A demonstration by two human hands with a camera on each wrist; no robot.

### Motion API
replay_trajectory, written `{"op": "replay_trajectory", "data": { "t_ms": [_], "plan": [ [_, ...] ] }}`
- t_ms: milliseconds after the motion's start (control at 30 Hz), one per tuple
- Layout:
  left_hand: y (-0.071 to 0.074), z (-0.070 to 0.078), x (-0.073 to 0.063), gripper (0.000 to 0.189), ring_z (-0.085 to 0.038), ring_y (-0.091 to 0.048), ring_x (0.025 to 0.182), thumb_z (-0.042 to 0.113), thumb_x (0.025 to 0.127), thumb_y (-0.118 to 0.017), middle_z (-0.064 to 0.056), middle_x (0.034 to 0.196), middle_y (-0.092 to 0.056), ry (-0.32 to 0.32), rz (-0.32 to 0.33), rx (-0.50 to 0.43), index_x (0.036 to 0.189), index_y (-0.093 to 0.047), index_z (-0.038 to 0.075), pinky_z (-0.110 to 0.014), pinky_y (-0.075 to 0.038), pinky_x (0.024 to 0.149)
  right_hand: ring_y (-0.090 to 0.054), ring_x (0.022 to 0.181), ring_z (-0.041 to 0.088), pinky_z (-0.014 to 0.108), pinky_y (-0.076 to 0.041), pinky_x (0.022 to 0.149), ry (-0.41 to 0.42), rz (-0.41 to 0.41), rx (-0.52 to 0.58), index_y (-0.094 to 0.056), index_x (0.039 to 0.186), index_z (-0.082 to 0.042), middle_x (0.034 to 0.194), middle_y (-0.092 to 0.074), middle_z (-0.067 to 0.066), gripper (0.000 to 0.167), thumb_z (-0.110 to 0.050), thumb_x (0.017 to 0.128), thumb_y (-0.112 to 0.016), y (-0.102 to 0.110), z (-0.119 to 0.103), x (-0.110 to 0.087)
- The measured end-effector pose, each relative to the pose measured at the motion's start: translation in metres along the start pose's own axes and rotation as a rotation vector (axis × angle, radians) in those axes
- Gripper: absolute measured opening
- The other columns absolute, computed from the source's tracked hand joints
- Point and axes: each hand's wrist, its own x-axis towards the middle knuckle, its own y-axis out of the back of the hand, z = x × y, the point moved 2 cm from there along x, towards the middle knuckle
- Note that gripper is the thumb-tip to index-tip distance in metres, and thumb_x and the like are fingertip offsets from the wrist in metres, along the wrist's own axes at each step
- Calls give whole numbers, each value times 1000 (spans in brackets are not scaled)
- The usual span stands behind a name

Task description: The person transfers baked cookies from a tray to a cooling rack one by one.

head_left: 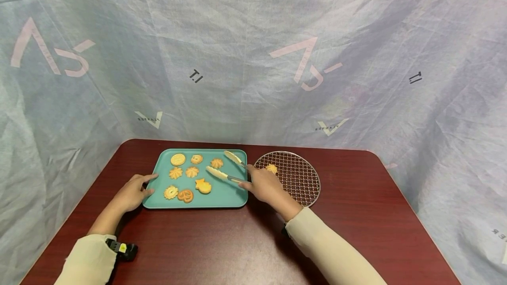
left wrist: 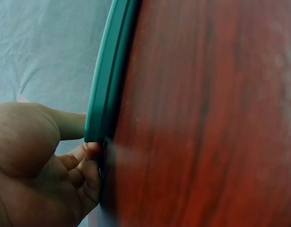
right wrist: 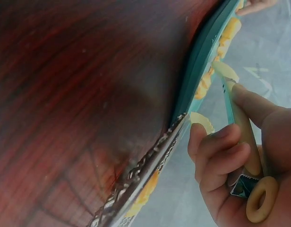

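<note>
My right hand [head_left: 266,184] grips a pair of tongs [head_left: 233,180] with pale tips, a ring visible at the handle end in the right wrist view. The tongs' arms stand apart over the right part of a teal tray [head_left: 229,199]. A flower-shaped cookie [head_left: 216,163] lies between the two tips. At the tray's left rim, my left hand [head_left: 134,191] holds the edge, thumb and fingers at the rim in the left wrist view. Also on the tray are a round cookie [head_left: 178,159], a pretzel cookie [head_left: 185,195], a fish-like cookie [head_left: 203,186] and several others.
Right of the tray lies a round wire rack [head_left: 301,179], partly beneath my right forearm, with one flower-shaped cookie [head_left: 271,168] on it. Both stand on a dark red wooden table [head_left: 190,245]. Printed grey cloth [head_left: 237,100] hangs behind and along the sides.
</note>
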Motion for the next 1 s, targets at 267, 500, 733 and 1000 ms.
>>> {"op": "replay_trajectory", "data": {
  "t_ms": [267, 500, 733, 1000],
  "plan": [
    [0, -1, 0, 52, -22, -46, 75, 2, 102, -61, -38, 131, -43, 4, -5, -7, 149, -45, -10, -37, -41, 64, -59, 64, 19, 36, -49, 57, 11, 7, -28, -56, 147, -8, 86, -71, 11, 66, -47, 96, -72, -2, -4, 3],
    [1, -1, 1, 52, -22, -46, 76, 3, 102, -61, -39, 133, -43, -2, -4, 2, 149, -45, -11, -37, -41, 64, -55, 58, 19, 35, -43, 50, 23, 20, -6, -55, 133, -7, 73, -61, 5, 56, -45, 96, -73, -3, -5, 3],
    [0, -1, 0, 52, -22, -47, 76, 3, 101, -62, -39, 132, -43, 4, -5, 2, 149, -45, -11, -37, -41, 65, -51, 54, 20, 34, -38, 46, 11, 15, 36, -49, 128, -9, 69, -56, 4, 51, -43, 97, -72, -6, -5, 3],
    [0, -2, 1, 52, -22, -46, 75, 2, 101, -61, -39, 131, -44, -4, -1, -1, 149, -45, -11, -37, -41, 64, -54, 56, 21, 35, -42, 48, 40, 18, 29, -48, 125, -11, 73, -58, 6, 45, -41, 99, -70, -8, -6, 3]
  ]
}}
